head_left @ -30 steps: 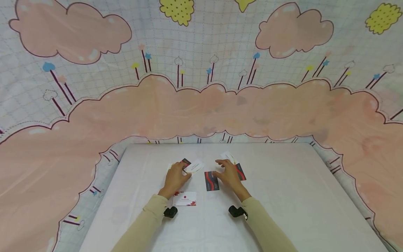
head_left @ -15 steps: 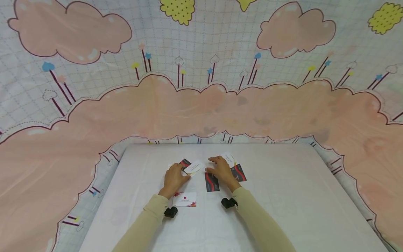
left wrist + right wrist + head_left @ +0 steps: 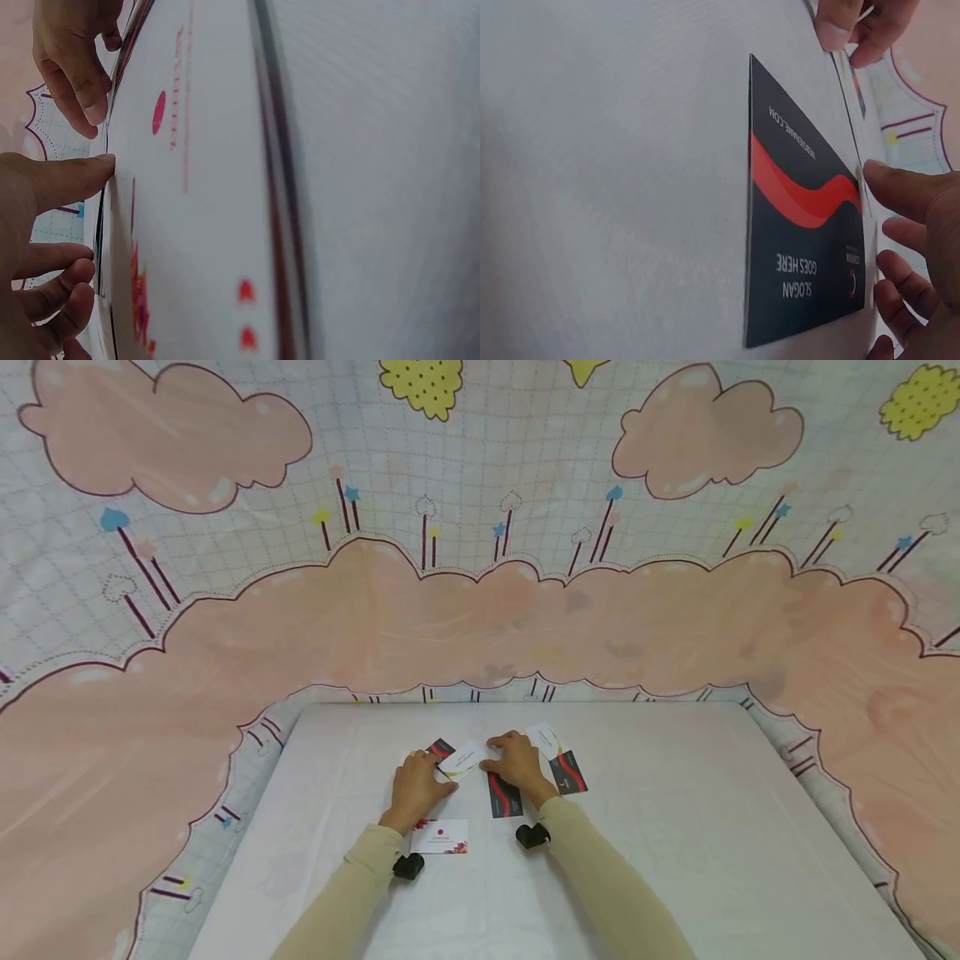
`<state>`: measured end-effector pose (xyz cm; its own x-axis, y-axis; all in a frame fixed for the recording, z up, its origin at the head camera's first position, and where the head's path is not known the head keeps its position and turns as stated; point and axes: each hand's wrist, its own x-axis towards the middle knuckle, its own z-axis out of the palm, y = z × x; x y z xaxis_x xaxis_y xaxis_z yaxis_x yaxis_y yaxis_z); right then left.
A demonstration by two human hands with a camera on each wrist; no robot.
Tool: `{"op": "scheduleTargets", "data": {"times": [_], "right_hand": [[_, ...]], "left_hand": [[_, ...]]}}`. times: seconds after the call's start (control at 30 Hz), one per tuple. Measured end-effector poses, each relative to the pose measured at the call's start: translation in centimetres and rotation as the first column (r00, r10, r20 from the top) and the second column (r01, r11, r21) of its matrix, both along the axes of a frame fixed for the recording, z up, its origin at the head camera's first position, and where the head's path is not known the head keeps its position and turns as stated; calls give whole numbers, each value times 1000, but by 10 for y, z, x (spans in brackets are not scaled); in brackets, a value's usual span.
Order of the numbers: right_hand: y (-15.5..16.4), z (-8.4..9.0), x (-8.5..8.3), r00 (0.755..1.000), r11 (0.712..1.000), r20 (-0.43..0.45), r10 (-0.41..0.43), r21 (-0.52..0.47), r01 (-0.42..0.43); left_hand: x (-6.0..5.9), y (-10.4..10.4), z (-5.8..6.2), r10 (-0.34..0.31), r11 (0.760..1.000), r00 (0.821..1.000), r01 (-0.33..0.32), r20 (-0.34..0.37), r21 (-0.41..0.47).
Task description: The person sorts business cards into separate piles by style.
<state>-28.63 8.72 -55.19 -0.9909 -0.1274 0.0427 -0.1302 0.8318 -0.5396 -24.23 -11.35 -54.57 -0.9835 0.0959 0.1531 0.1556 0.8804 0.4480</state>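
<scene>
My left hand (image 3: 416, 789) rests low over the left group of cards. Its thumb and fingertips lie at the left end of a white business card (image 3: 462, 758) with a yellow-green edge. A dark card with red (image 3: 440, 748) shows partly behind that one. From the other side my right hand (image 3: 517, 760) reaches in, thumb and forefinger spread, with the tips at the white card's right end. Below the right palm lies a dark business card with a red wave (image 3: 802, 202), its upper end covered in the head view.
A white card with red flowers (image 3: 439, 837) lies beside my left wrist. Right of my right hand are another white card (image 3: 543, 739) and a dark red-wave card (image 3: 568, 772). All lie on a white table (image 3: 675, 827) before a patterned cloth backdrop (image 3: 480, 627).
My right hand has moved left, from near the right-hand cards to the right end of the white card. The left hand has stayed nearly in place.
</scene>
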Motion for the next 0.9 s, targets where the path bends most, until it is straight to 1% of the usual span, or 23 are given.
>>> {"op": "scheduleTargets", "data": {"times": [0.17,0.4,0.57,0.73,0.9], "right_hand": [[-3,-1,-2,1000,999,5,-9,37,9],[-6,-1,1,1000,1000,20,-4,13,3],[-6,-2,0,1000,1000,20,-16,18,16],[-6,-2,2,1000,1000,19,-18,-17,18],[-6,-3,4,1000,999,-9,-15,-47,14]], "left_hand": [[0,0,0,2,1000,1000,-2,-4,22],[0,2,-2,-3,998,1000,3,3,56],[0,2,-3,-2,997,1000,0,15,76],[1,2,-3,3,996,999,-6,33,89],[2,2,-3,-4,996,1000,3,16,88]]}}
